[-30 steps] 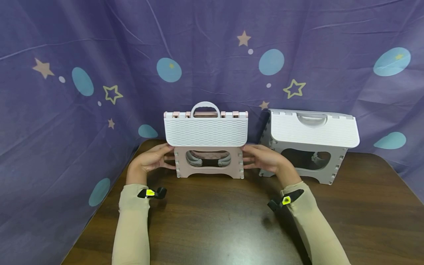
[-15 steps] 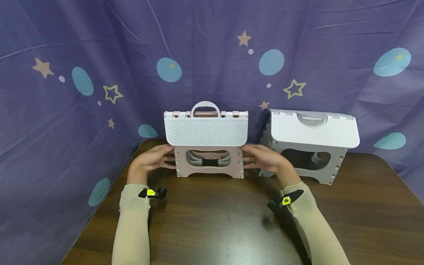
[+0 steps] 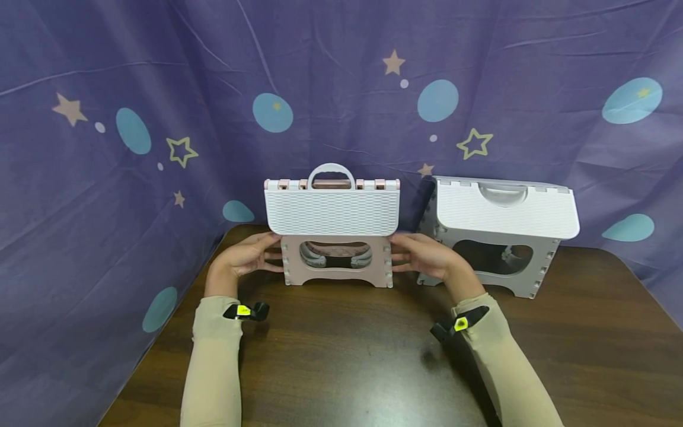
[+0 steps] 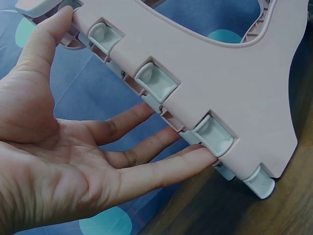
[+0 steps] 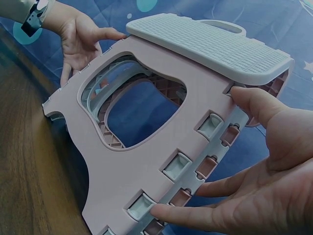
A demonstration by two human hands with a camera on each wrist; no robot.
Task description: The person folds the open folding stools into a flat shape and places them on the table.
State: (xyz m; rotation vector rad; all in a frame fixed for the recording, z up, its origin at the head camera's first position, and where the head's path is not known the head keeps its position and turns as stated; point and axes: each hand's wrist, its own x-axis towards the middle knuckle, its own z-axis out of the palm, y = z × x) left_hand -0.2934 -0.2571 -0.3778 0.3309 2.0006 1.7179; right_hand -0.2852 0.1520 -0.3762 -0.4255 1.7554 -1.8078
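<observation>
A folding step stool with a white woven-pattern top and pink legs stands on the table. Its white handle sticks up, and the front top panel slopes down. My left hand touches its left side, thumb just under the panel, the other fingers spread nearly straight along the hinges. On the opposite side, my right hand touches in the same way. In the right wrist view, the thumb meets the panel's lower corner and a lower finger rests by a hinge clip. The stool's back is hidden.
A second folding stool, white-topped with grey legs, stands to the right, close to my right hand. Behind both hangs a purple curtain with stars and blue ovals. The dark wooden table extends toward me.
</observation>
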